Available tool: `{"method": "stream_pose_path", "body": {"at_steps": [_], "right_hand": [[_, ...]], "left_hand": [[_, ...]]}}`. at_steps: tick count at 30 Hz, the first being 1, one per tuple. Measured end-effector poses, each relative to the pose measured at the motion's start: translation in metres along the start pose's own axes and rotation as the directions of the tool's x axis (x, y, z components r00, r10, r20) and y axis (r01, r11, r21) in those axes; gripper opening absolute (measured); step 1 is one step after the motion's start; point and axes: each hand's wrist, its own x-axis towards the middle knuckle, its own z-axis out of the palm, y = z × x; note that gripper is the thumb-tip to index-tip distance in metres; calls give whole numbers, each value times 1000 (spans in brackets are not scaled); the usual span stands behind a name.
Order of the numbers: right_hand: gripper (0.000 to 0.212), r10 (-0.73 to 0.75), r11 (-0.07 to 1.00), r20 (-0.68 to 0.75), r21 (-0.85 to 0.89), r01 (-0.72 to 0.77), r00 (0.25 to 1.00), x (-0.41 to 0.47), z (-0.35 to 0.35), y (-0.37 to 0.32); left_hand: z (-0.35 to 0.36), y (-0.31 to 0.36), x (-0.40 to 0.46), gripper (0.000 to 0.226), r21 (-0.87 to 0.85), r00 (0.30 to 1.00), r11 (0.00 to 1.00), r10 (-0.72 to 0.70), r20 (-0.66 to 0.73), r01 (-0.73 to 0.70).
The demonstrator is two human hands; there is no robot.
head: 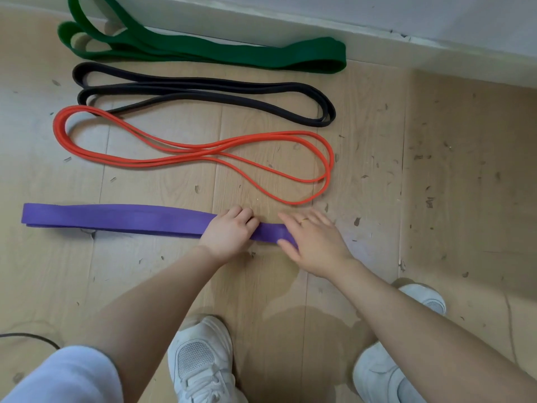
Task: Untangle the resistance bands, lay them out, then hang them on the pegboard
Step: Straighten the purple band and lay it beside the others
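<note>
Head view, items on the floor in front of you, far to near:

1. Green band (pixel 203 52): widest of the set, folded over on itself, lying along the white baseboard (pixel 377 39). Its looped ends sit at the left, one running out of the top edge of the view.

2. Black band (pixel 203 91): narrower, doubled into a long flat loop, just nearer to you than the green one and apart from it.

3. Orange band (pixel 189 152): thinnest, doubled and crossing itself near the middle in a loose figure-eight. Its left loop touches or overlaps the lower left end of the black band.

4. Purple band (pixel 130 219): wide, folded flat, stretched left to right across the wooden floor (pixel 436 170), nearest to your feet and apart from the orange band.

5. Your left hand (pixel 229 231): lies on top of the purple band, fingers curled over its far edge, gripping it.

6. Your right hand (pixel 313 242): just beside the left, fingers straight and slightly spread, pressing flat on the right end of the purple band. A ring (pixel 304 219) shows on one finger.

7. White shoes (pixel 200 359): both at the bottom of the view, near side of the purple band.

8. Dark cable (pixel 29 337): at the lower left edge.
</note>
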Motion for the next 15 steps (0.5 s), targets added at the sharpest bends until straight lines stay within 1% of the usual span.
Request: {"method": "stream_pose_path", "body": {"at_steps": [1, 2, 3, 4, 6, 7, 9, 10, 11, 12, 13, 14, 15], "right_hand": [[56, 3, 999, 129, -49, 3, 992, 4, -1, 1], [56, 11, 994, 185, -110, 10, 983, 6, 1, 5], [52, 6, 989, 174, -150, 20, 985, 6, 1, 9], [45, 7, 980, 134, -198, 20, 991, 3, -3, 14], [32, 36, 959, -13, -279, -38, 999, -6, 3, 33], [31, 66, 949, -72, -305, -85, 995, -13, 9, 43], [34, 116, 932, -121, -330, -150, 986, -24, 21, 53], [38, 101, 935, -168, -320, -151, 981, -26, 25, 51], [47, 62, 947, -208, -298, -124, 976, -27, 31, 46], [55, 20, 955, -205, -286, -79, 979, -26, 35, 37], [59, -17, 961, -167, -273, -29, 986, -23, 36, 28], [59, -25, 967, -125, -254, -8, 992, -21, 37, 18], [59, -4, 973, -94, -229, -18, 996, -18, 39, 12]], "left_hand": [[1, 0, 0, 43, -4, 1000, 1000, 4, 5, -4], [3, 0, -1, 44, -10, 1000, 1000, 5, 10, -5], [5, -1, -3, 46, -21, 1000, 1000, 3, 6, -3], [7, -2, -5, 48, -39, 1000, 999, -1, -3, 1], [11, -6, -9, 52, -86, 1000, 996, 1, -28, -3], [13, -8, -12, 51, -109, 999, 994, 11, -51, -17], [17, -11, -18, 52, -139, 996, 989, 32, -82, -44], [19, -12, -22, 53, -129, 996, 990, 39, -83, -50], [22, -13, -26, 54, -110, 996, 992, 47, -79, -55], [23, -12, -30, 57, -88, 996, 995, 50, -70, -56], [24, -11, -33, 60, -69, 997, 996, 45, -63, -49], [23, -10, -34, 60, -60, 998, 998, 31, -61, -34], [23, -9, -33, 62, -56, 997, 998, 15, -73, -19]]}}
